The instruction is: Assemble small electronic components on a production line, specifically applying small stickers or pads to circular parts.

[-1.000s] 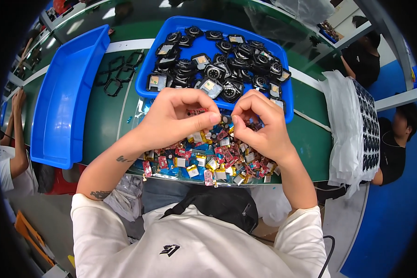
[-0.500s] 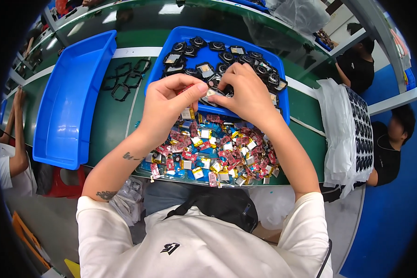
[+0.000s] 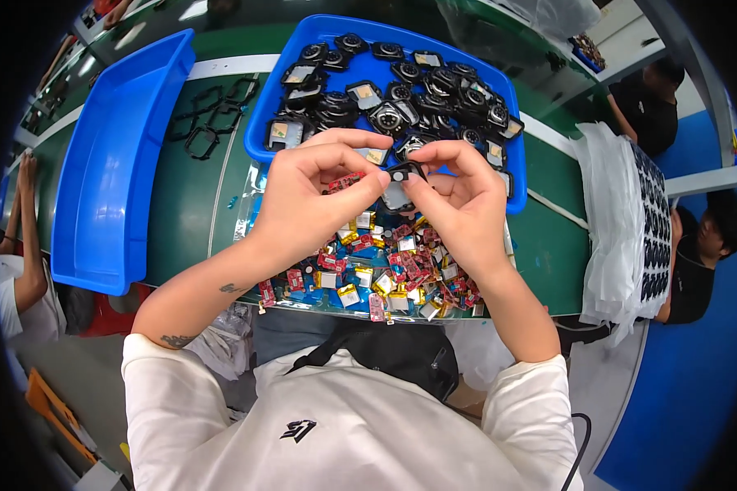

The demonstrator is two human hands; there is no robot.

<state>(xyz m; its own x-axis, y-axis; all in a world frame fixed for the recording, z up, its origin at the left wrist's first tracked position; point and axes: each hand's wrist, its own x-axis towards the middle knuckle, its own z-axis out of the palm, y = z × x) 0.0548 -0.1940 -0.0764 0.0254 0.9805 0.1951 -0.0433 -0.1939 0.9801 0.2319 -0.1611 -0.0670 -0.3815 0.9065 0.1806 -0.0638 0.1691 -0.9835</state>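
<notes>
Between my two hands is a small black watch case (image 3: 395, 196) with a grey inner face and a round dark part at its top. My right hand (image 3: 465, 196) is closed on it, thumb on its upper right edge. My left hand (image 3: 311, 192) is closed too, with a small red circuit board (image 3: 345, 182) in its curled fingers and its thumb tip against the case's left edge. Below them lies a heap of red boards and silver-and-yellow battery cells (image 3: 385, 274). Just beyond my hands stands a blue tray (image 3: 258, 131) of black watch cases (image 3: 387, 119).
To the left stands a second blue tray (image 3: 106, 188), beside several black frames (image 3: 209, 123) on the green table (image 3: 184, 217). On the right is a stack of white sheets (image 3: 610, 229) with rows of black parts. Other people (image 3: 700, 254) sit nearby on both sides.
My right hand has turned and drawn back from over the tray, and the black case now shows between my hands. The whole view has shifted slightly.
</notes>
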